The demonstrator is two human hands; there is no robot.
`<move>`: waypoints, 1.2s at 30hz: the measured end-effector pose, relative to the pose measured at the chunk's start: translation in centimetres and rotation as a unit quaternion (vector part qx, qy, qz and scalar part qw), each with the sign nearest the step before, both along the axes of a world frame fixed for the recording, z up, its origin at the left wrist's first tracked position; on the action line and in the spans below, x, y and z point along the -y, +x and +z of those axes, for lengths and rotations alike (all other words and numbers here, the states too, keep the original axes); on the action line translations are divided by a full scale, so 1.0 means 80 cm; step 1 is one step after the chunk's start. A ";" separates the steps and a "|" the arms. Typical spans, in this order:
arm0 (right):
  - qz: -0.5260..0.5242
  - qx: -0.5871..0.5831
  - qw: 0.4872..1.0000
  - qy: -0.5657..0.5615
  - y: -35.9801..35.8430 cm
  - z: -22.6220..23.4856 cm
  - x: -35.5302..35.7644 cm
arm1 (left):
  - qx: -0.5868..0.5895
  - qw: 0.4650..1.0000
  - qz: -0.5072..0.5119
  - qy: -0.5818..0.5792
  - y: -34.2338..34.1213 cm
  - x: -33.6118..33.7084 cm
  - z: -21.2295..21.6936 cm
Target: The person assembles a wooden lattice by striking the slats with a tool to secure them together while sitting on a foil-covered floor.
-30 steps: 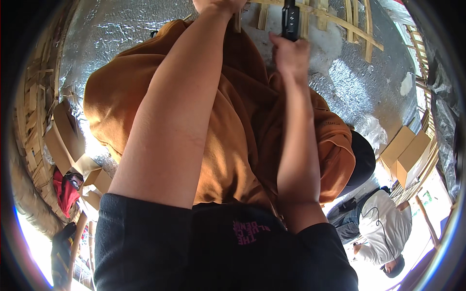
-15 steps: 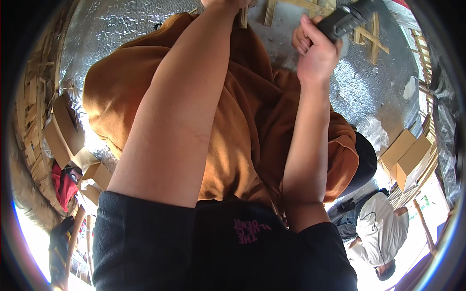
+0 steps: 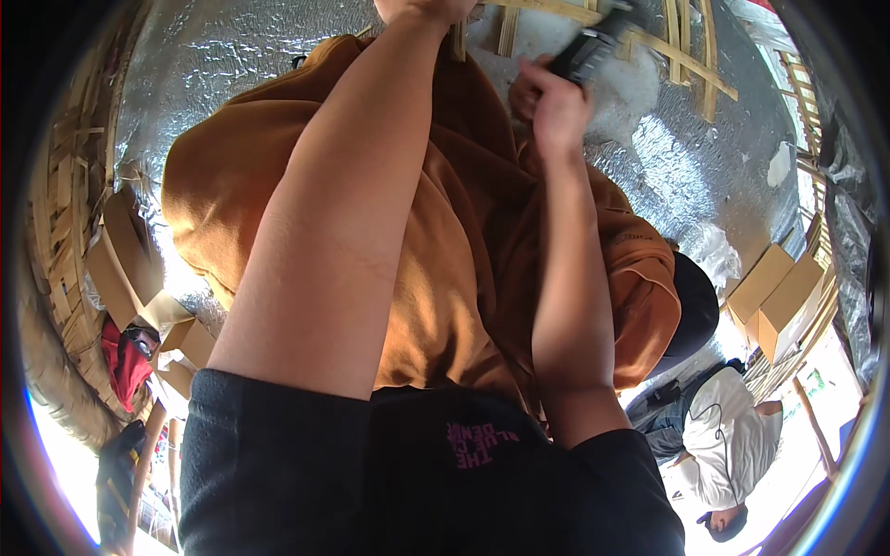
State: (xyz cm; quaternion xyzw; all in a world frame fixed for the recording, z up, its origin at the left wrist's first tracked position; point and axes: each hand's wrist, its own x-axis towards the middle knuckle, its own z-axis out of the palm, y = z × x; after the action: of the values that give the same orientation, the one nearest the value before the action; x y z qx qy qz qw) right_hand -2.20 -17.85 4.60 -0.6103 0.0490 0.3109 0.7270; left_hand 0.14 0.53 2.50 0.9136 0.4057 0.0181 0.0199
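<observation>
My right hand is closed around a chunky black tool, smeared by motion; its exact kind does not show. The tool's far end points up and right, over thin pale wooden strips lying on the ground. My left hand is at the top edge, where the picture cuts off its fingers; what they touch is hidden. A short wooden piece shows just below and right of it. Both forearms reach over brown cloth spread across my lap.
Silvery foil sheeting covers the ground. Cardboard boxes stand at the left and right. Red cloth lies at the left. A person in a white shirt is at the lower right. Woven slatted walls curve around.
My right hand has swung left and slightly down with the black tool, which now sits nearer the left hand. The left hand has barely shifted.
</observation>
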 end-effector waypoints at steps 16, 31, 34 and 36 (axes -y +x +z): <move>0.076 0.286 0.890 -0.349 0.022 0.004 0.009 | -0.027 1.000 0.003 -0.014 -0.003 -0.003 -0.002; 0.014 0.253 0.951 -0.178 0.023 -0.005 0.018 | -0.026 0.999 -0.021 -0.024 0.000 0.012 0.009; -0.044 0.225 0.955 -0.189 0.020 -0.022 0.021 | 0.004 1.000 -0.018 -0.010 0.004 0.005 -0.003; 0.055 0.127 0.903 -0.407 0.027 -0.022 0.027 | 0.009 1.000 -0.015 -0.012 0.005 0.006 -0.005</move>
State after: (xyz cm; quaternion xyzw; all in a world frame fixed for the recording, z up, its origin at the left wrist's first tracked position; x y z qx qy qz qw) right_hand -0.07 -20.01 2.85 -0.8892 0.0448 0.2226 0.3972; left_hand 0.54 0.02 2.10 0.9190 0.3922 0.0209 0.0348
